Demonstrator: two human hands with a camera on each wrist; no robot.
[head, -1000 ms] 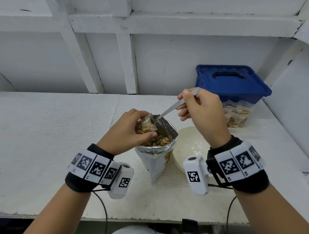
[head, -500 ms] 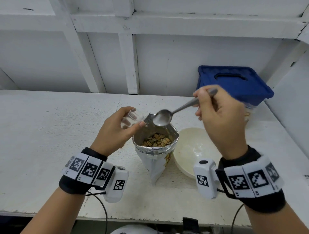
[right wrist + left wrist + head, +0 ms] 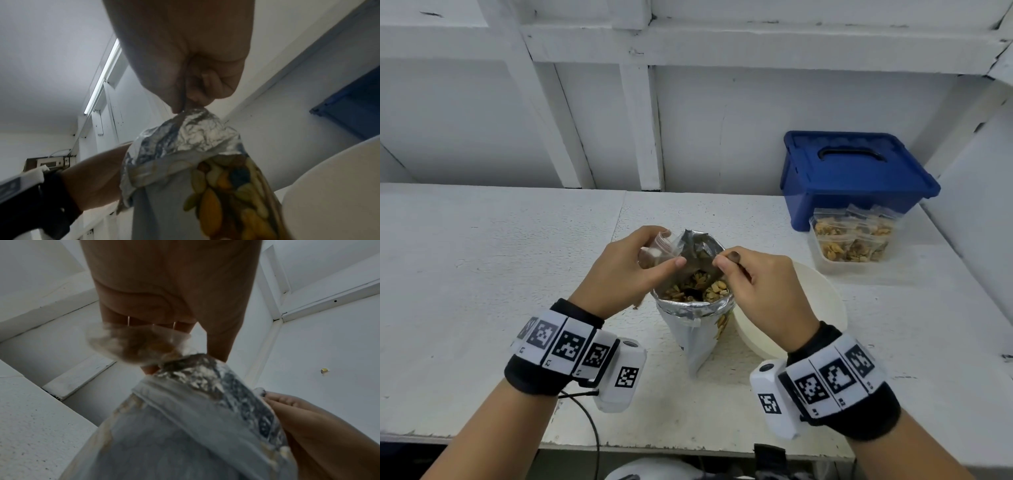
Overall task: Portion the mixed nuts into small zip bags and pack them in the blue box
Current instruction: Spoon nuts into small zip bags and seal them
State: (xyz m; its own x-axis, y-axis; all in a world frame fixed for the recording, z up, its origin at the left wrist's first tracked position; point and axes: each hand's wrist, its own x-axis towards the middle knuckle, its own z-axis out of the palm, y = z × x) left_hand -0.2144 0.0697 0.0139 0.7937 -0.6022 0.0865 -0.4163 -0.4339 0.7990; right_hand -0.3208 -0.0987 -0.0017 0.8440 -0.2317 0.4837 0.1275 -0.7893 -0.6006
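Centrally, foil nut pouch upright on white table, top rolled open, mixed nuts showing inside; small zip bag pinched in left hand at pouch's left rim, thumb and fingers clamped on it; right hand curled round spoon handle, spoon dipped into pouch; white bowl just right of pouch; filled bags in clear tub against closed blue box, far right.
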